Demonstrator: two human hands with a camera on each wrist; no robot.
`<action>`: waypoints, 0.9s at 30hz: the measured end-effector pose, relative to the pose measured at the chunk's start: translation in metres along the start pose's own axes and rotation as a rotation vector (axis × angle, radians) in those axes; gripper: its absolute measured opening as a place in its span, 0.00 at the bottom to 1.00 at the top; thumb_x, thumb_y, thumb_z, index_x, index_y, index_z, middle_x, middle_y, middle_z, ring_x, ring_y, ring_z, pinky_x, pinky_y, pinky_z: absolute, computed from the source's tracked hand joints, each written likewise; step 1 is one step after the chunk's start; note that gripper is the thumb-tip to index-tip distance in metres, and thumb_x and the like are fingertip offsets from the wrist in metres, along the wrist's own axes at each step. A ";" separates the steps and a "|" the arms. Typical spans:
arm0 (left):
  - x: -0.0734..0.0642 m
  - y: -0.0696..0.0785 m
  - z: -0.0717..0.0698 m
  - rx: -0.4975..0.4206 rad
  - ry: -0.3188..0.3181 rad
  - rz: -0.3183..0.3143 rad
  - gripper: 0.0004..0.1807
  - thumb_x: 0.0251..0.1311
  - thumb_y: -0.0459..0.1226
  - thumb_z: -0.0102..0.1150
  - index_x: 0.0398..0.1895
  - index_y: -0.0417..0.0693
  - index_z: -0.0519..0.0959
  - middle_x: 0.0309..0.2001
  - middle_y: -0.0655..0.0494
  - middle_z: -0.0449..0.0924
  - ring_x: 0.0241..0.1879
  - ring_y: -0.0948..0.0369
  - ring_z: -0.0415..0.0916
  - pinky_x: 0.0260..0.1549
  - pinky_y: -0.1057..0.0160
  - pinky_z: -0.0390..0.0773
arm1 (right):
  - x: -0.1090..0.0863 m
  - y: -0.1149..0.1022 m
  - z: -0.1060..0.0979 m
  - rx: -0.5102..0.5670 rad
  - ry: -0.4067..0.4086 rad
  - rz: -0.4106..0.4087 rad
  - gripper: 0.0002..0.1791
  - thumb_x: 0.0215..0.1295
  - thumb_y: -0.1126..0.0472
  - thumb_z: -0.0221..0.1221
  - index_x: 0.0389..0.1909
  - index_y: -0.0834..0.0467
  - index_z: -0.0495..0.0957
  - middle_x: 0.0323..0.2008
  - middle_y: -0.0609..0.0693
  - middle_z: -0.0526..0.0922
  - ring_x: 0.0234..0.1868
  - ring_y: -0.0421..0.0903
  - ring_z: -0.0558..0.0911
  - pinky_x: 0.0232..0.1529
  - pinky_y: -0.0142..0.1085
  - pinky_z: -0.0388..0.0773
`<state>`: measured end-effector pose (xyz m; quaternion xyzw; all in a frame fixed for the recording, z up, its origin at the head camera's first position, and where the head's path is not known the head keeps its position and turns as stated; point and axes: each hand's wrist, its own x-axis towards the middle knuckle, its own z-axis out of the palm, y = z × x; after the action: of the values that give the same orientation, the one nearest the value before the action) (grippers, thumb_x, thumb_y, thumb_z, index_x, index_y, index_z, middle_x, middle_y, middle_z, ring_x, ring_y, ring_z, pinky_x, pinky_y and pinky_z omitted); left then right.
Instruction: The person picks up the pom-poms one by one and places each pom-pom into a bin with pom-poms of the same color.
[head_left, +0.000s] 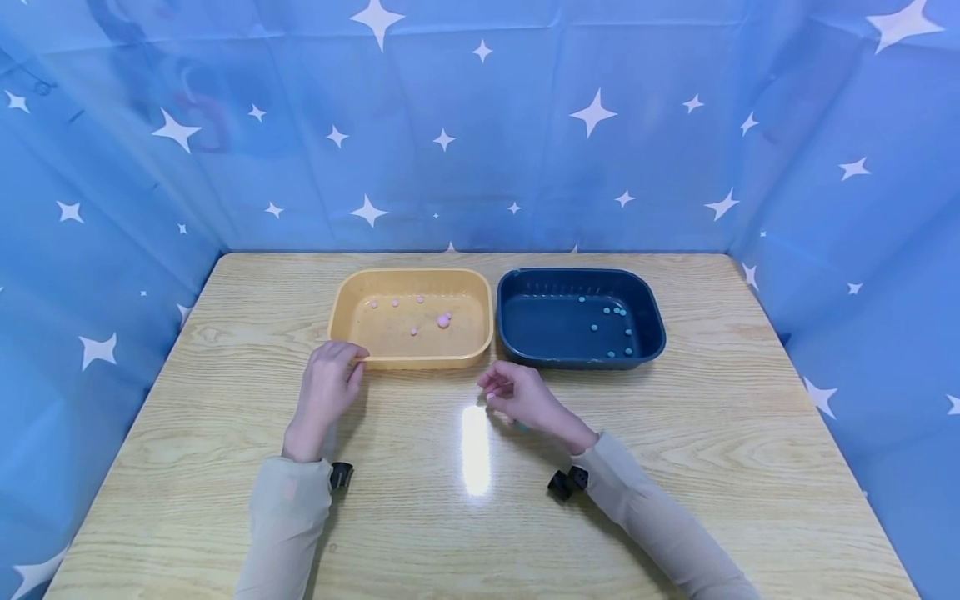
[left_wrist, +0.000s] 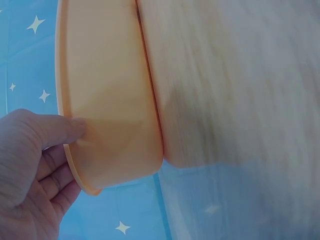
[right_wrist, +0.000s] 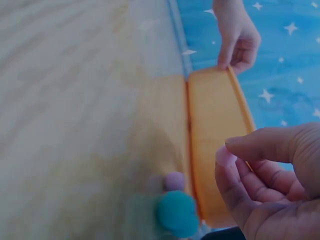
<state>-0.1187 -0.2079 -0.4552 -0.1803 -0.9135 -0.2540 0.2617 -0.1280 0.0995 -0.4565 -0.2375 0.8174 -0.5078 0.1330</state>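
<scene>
My left hand [head_left: 327,383] grips the near left corner of an orange plastic tub [head_left: 420,363], thumb [left_wrist: 70,130] outside the wall and fingers behind the rim. Several pink balls [head_left: 443,322] lie in that tub. My right hand [head_left: 525,398] is just in front of the tubs, pinching a small pink ball [right_wrist: 226,156] between thumb and index finger. On the table below it sit a teal ball [right_wrist: 177,214] and another pink ball [right_wrist: 175,181], largely hidden by the hand in the head view.
To the right of the orange tub stands a dark blue tub [head_left: 577,362] with several small teal balls [head_left: 595,327] in it. The wooden table [head_left: 225,433] is bordered at the back and sides by a blue curtain [head_left: 480,167] with white stars.
</scene>
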 end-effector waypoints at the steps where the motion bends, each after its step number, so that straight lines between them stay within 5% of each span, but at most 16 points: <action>1: 0.000 0.000 0.000 0.000 0.000 -0.001 0.09 0.41 0.20 0.63 0.28 0.36 0.78 0.29 0.43 0.81 0.34 0.46 0.75 0.42 0.47 0.71 | 0.000 -0.002 -0.001 0.004 0.006 -0.004 0.11 0.53 0.78 0.59 0.38 0.68 0.76 0.34 0.57 0.80 0.37 0.48 0.79 0.43 0.36 0.79; 27: 0.000 0.000 -0.001 0.002 0.000 -0.001 0.10 0.41 0.20 0.63 0.28 0.36 0.78 0.29 0.43 0.81 0.33 0.46 0.75 0.41 0.47 0.71 | 0.024 -0.044 -0.016 0.013 0.083 -0.092 0.09 0.57 0.77 0.57 0.40 0.70 0.75 0.38 0.65 0.79 0.38 0.53 0.80 0.45 0.42 0.79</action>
<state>-0.1185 -0.2080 -0.4547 -0.1798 -0.9138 -0.2531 0.2619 -0.1446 0.0824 -0.4093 -0.2526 0.8070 -0.5281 0.0773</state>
